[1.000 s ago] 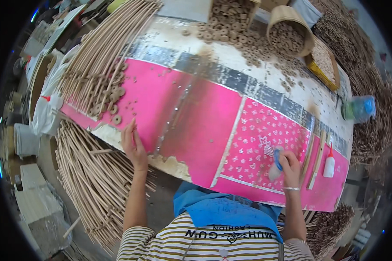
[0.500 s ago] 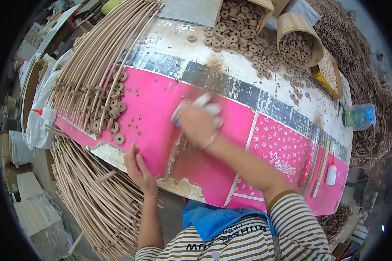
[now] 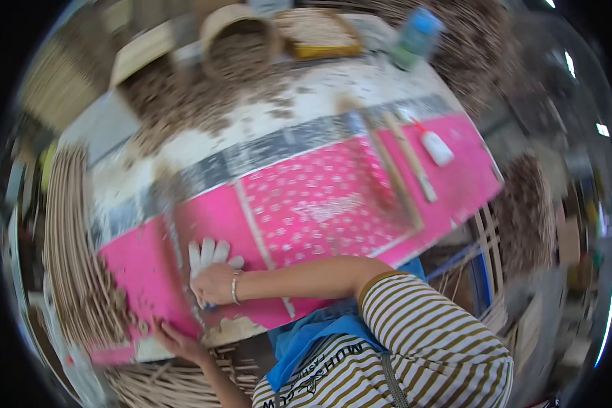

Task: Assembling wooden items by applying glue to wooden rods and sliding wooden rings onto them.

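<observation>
My right hand (image 3: 213, 284), a bracelet at its wrist, is closed around a white work glove (image 3: 209, 253) and rests low over the pink table covering. The glove's fingers splay out beyond my knuckles, and a bit of blue shows under the hand. To the left, at the table's near edge, my left hand (image 3: 177, 340) has its fingers stretched out and holds nothing. Close by it lie small wooden discs (image 3: 124, 306), blurred, beside a row of long thin wooden sticks (image 3: 71, 224).
Brown wooden rings (image 3: 183, 102) spill from a tipped round tub (image 3: 238, 47) at the back. A yellow tray (image 3: 323, 49) and a green-blue plastic jar (image 3: 415, 41) stand there too. Wooden strips (image 3: 411, 156) and a white red-tipped glue bottle (image 3: 436, 148) lie at the right.
The view has swung to the right, so the table sits turned and further left. My right hand with the glove has come closer to the near edge. My left hand stays by that edge.
</observation>
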{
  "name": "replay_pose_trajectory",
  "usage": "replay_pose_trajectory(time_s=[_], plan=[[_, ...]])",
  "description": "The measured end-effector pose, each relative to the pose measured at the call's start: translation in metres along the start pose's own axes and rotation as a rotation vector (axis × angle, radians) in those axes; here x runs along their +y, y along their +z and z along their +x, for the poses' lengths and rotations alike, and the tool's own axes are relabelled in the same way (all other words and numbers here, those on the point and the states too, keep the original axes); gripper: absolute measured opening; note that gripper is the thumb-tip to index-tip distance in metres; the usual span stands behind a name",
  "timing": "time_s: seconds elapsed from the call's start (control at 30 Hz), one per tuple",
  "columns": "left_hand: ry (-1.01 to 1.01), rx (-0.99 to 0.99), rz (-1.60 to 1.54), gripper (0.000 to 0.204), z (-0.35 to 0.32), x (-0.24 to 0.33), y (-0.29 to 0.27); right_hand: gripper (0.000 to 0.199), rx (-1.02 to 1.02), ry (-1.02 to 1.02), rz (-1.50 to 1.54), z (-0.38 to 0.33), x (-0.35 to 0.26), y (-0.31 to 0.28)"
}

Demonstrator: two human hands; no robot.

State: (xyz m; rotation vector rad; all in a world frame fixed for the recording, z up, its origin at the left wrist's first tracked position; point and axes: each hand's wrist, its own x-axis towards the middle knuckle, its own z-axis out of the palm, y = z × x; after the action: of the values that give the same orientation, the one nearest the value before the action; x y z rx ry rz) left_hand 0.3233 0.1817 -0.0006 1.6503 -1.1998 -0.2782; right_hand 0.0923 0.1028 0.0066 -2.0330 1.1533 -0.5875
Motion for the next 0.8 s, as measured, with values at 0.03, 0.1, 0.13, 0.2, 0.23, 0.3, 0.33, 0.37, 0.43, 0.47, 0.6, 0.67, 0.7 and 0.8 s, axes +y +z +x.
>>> replay_pose_trajectory(time_s=[0.03, 0.1, 0.13, 0.2, 0.23, 0.3, 0.33, 0.37, 0.43, 0.47, 0.6, 0.67, 0.7, 0.8], plan=[[0.093, -0.005, 0.068, 0.037, 0.003, -0.008, -0.006, 0.019, -0.044, 0.025, 0.224, -0.03, -0.006, -0.025], [0.143, -0.008, 0.054, 0.036, 0.008, -0.021, -0.004, 0.018, 0.095, 0.074, 0.534, -0.107, 0.002, -0.101], [0.163, -0.02, 0.022, 0.035, 0.01, -0.023, 0.002, 0.018, 0.168, 0.087, 0.629, -0.149, 0.018, -0.129], [0.247, -0.065, -0.009, 0.035, 0.008, -0.006, 0.02, 0.018, 0.311, 0.149, 0.678, -0.243, 0.032, -0.187], [0.287, -0.088, -0.029, 0.035, 0.006, 0.007, 0.029, 0.017, 0.382, 0.201, 0.637, -0.284, 0.024, -0.216], [0.383, -0.083, 0.054, 0.036, 0.018, -0.007, 0.018, 0.019, 0.589, 0.194, 0.65, -0.328, 0.008, -0.248], [0.342, -0.143, -0.026, 0.036, 0.003, 0.029, 0.041, 0.019, 0.668, 0.279, 0.67, -0.357, 0.008, -0.253], [0.298, -0.18, -0.089, 0.036, -0.011, 0.066, 0.051, 0.019, 0.73, 0.341, 0.698, -0.377, 0.007, -0.257], [0.363, -0.38, -0.135, 0.036, -0.016, 0.079, 0.08, 0.017, 0.926, 0.387, 0.436, -0.414, 0.007, -0.26], [0.425, -0.511, -0.175, 0.035, -0.041, 0.116, 0.11, 0.015, 1.101, 0.375, 0.158, -0.444, 0.028, -0.244], [0.624, -0.924, -0.274, 0.037, -0.13, 0.212, 0.21, 0.027, 1.198, 0.788, -0.482, -0.501, 0.105, -0.178], [0.84, -1.158, -0.261, 0.037, -0.167, 0.253, 0.244, 0.033, 1.327, 0.613, -0.33, -0.503, 0.087, -0.185], [0.96, -1.221, -0.23, 0.037, -0.192, 0.286, 0.246, 0.036, 1.413, 0.604, -0.019, -0.516, 0.072, -0.189], [1.094, -1.398, -0.253, 0.037, -0.243, 0.347, 0.249, 0.031, 1.938, 0.873, 0.047, -0.61, 0.059, -0.157]])
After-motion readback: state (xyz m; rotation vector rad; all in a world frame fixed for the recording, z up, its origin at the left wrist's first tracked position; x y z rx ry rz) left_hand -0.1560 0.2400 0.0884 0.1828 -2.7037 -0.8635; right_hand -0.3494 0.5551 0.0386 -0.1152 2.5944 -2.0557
